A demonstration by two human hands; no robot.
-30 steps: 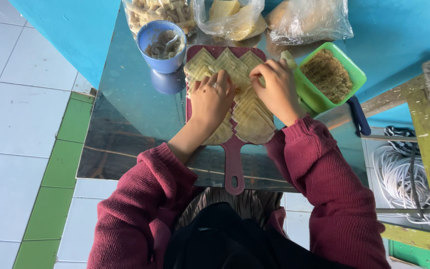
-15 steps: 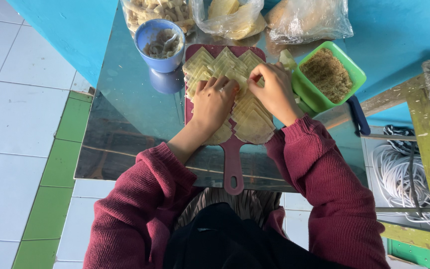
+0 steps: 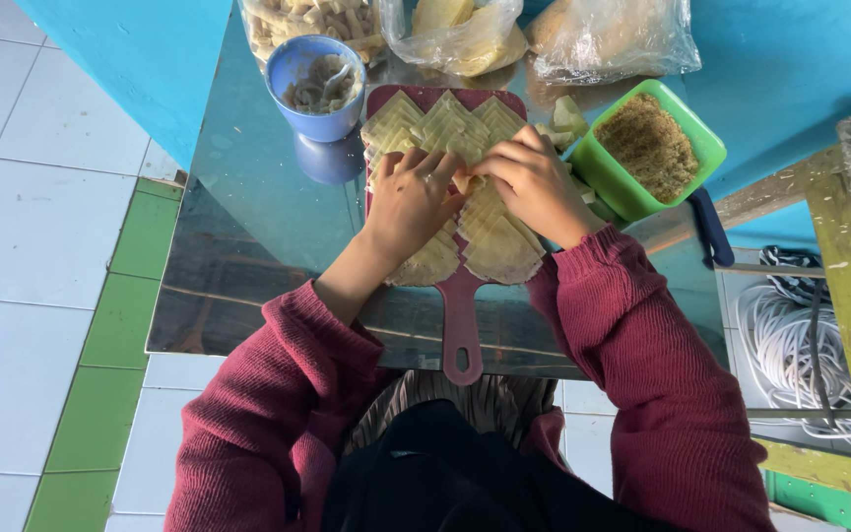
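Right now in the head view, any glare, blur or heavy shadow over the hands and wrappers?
Head view: even daylight, no hard shadows; the glossy table top mirrors the blue cup. Left hand and right hand are sharp on the pale wrappers. The plastic bags show mild sheen, and the frame edges look slightly stretched.

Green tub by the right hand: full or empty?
Full. The green tub holds brown crumbs nearly to its rim, and stands upright beside the right hand.

L hand slid up the wrappers twd R hand. Fingertips met mid-board; earlier they were apart w/ a gap.
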